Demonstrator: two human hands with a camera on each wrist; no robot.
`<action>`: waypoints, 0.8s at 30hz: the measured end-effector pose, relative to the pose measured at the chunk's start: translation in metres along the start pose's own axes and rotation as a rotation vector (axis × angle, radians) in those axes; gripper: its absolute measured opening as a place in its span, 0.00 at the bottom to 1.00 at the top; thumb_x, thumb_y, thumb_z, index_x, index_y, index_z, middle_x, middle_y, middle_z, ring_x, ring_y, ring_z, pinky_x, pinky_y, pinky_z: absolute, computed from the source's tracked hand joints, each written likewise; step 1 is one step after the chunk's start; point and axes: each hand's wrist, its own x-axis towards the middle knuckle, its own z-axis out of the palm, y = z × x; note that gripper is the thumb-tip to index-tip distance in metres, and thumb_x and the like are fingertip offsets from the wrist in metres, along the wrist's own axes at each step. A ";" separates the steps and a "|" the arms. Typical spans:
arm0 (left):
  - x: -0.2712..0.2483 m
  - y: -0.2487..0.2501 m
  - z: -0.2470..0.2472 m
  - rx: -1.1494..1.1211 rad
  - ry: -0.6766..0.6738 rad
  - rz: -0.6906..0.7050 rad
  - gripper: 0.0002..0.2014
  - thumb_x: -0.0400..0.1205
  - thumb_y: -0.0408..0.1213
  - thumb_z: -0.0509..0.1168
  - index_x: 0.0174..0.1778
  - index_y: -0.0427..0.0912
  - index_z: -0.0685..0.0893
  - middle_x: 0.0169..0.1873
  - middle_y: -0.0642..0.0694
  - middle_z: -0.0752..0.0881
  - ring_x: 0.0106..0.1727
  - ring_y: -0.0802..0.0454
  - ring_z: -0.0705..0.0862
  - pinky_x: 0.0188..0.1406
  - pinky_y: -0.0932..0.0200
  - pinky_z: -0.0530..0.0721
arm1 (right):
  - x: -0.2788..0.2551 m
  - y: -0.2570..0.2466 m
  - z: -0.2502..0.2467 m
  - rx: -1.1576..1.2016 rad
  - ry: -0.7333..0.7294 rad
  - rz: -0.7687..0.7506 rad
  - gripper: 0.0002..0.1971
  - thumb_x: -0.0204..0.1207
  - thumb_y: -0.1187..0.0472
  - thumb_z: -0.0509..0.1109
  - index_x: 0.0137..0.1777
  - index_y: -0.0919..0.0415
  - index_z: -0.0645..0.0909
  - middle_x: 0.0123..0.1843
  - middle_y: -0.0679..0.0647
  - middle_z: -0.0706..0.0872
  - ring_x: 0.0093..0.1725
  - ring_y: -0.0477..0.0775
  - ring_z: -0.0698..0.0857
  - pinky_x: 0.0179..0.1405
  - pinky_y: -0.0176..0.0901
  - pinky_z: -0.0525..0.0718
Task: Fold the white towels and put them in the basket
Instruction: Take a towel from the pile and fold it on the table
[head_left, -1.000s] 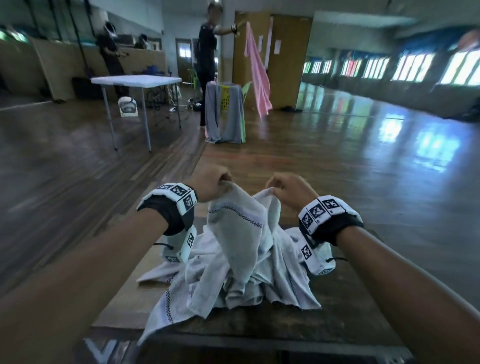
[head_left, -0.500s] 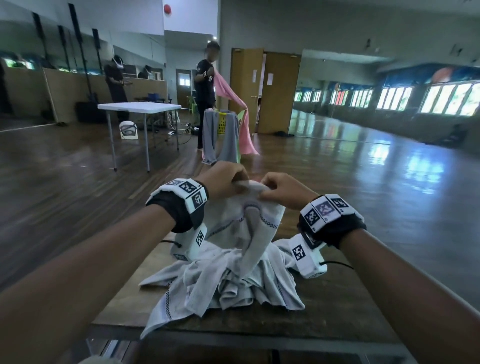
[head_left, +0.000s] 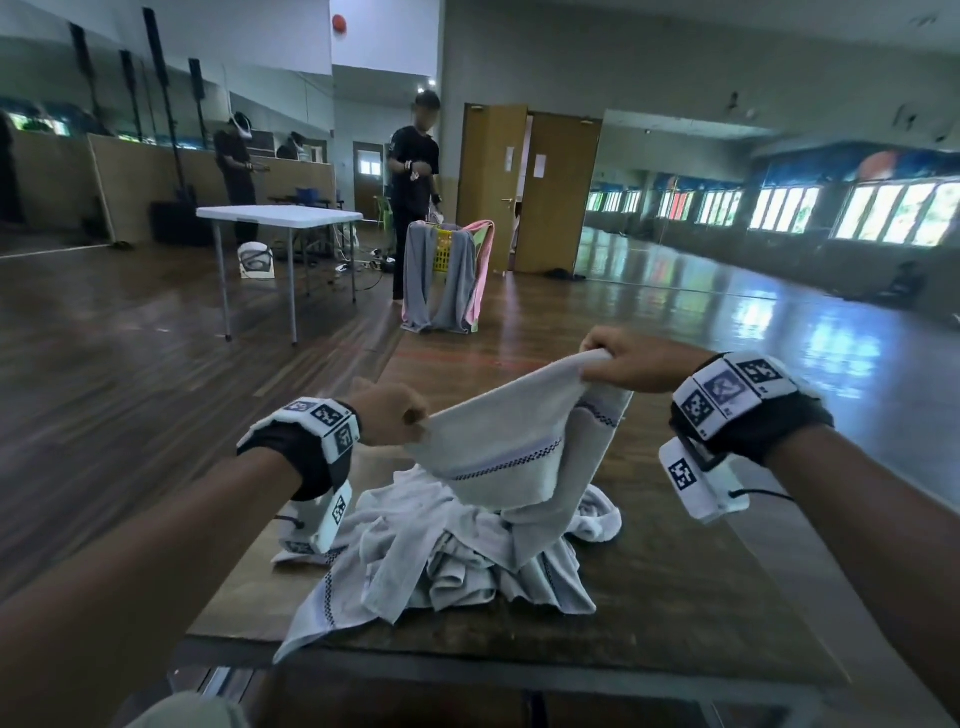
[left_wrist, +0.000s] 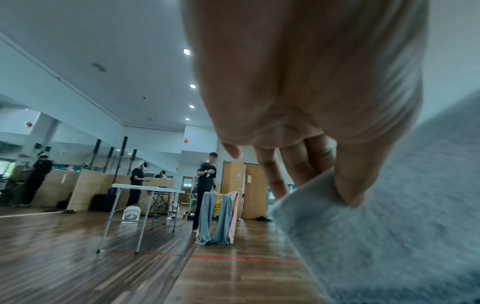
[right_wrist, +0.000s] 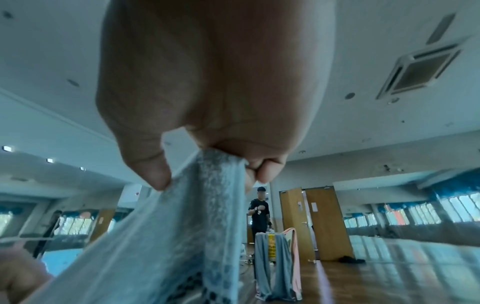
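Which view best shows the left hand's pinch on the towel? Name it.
The left wrist view: the thumb presses the towel edge against the fingers. The head view shows the left hand only from behind; the right wrist view barely catches it.

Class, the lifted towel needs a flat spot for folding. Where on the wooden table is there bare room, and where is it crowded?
Bare patches of the wooden table: the strip right of the towel pile, below the right hand, and the far end beyond the lifted towel. A narrower strip lies near the left hand. The middle is crowded; one towel overhangs the near edge.

White towel (head_left: 511, 441), dark checkered stripe
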 end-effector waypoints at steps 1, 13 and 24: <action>-0.002 -0.004 -0.003 -0.017 0.009 -0.009 0.10 0.82 0.43 0.62 0.35 0.46 0.76 0.36 0.51 0.77 0.45 0.51 0.75 0.45 0.58 0.61 | -0.003 0.004 -0.002 -0.023 -0.012 0.023 0.06 0.79 0.57 0.63 0.54 0.56 0.75 0.47 0.51 0.79 0.46 0.51 0.78 0.45 0.46 0.77; -0.018 -0.030 -0.081 -0.116 0.519 -0.044 0.12 0.80 0.47 0.64 0.38 0.43 0.84 0.32 0.47 0.86 0.35 0.49 0.83 0.44 0.51 0.80 | -0.032 0.014 -0.037 -0.258 0.304 -0.008 0.04 0.80 0.58 0.65 0.47 0.56 0.73 0.38 0.50 0.79 0.38 0.53 0.78 0.30 0.38 0.68; -0.051 -0.024 -0.228 -0.052 0.890 0.005 0.07 0.81 0.39 0.64 0.42 0.40 0.83 0.36 0.44 0.85 0.33 0.49 0.79 0.28 0.62 0.70 | -0.054 -0.034 -0.161 -0.493 0.774 -0.156 0.06 0.77 0.61 0.66 0.45 0.65 0.78 0.43 0.63 0.82 0.40 0.58 0.75 0.41 0.47 0.74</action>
